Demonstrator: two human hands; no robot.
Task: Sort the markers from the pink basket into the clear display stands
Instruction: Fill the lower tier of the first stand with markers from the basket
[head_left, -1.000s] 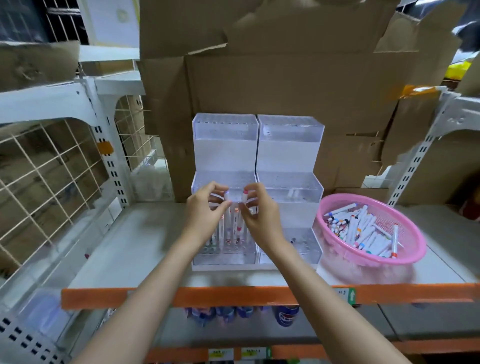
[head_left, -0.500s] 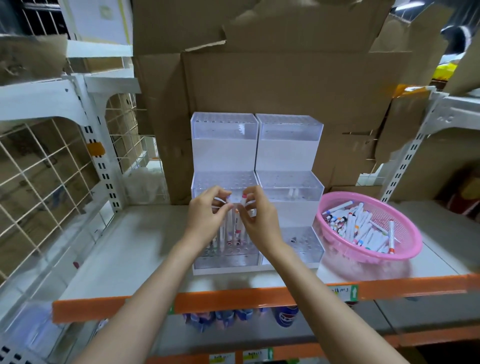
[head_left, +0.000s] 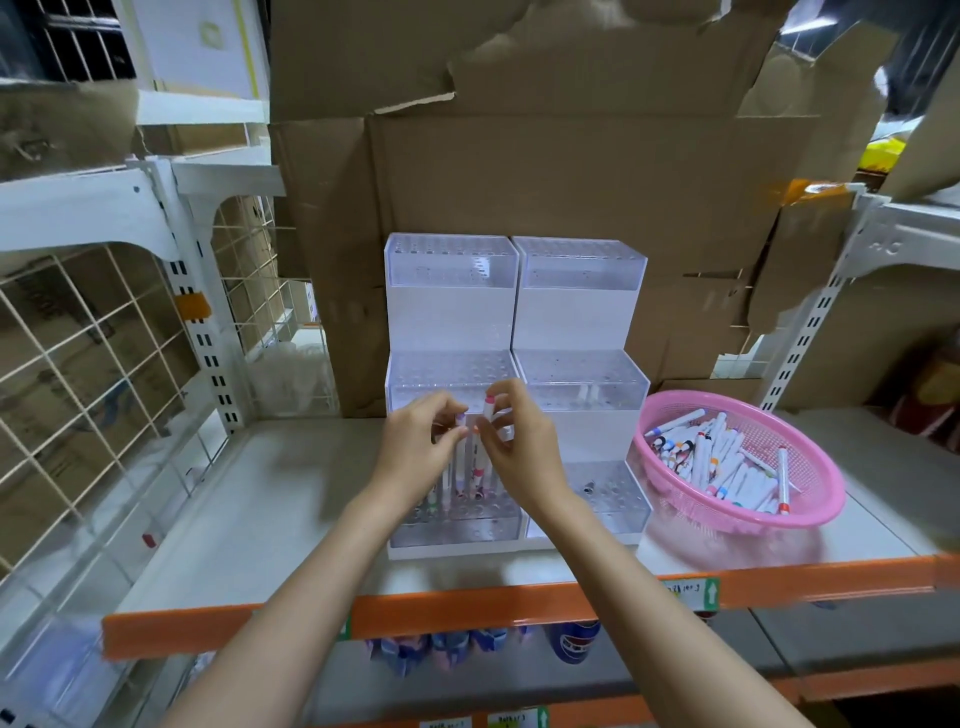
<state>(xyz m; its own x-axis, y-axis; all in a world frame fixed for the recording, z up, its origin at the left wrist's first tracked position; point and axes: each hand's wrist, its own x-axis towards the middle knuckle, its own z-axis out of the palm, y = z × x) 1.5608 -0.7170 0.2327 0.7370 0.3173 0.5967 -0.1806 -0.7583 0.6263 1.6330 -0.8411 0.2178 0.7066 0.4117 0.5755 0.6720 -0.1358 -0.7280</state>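
Observation:
Two clear stepped display stands stand side by side on the shelf, the left stand (head_left: 451, 306) and the right stand (head_left: 581, 312). Several white markers stand upright in the left stand's bottom tier (head_left: 467, 519). My left hand (head_left: 418, 449) pinches the top of a purple-capped marker (head_left: 460, 419) there. My right hand (head_left: 519, 441) pinches a red-capped marker (head_left: 488, 408) beside it, over the same tier. The pink basket (head_left: 675, 512) at the right holds several white markers (head_left: 722, 457).
Cardboard boxes (head_left: 571, 171) rise behind the stands. The shelf (head_left: 291, 499) has an orange front edge (head_left: 467, 605). A white wire grid panel (head_left: 88, 364) and upright post (head_left: 202, 322) close off the left. Bottles sit on the shelf below (head_left: 576, 639).
Both hands stay at the left stand's front tier. The right hand has lifted slightly with the red-capped marker, and the view has shifted a little.

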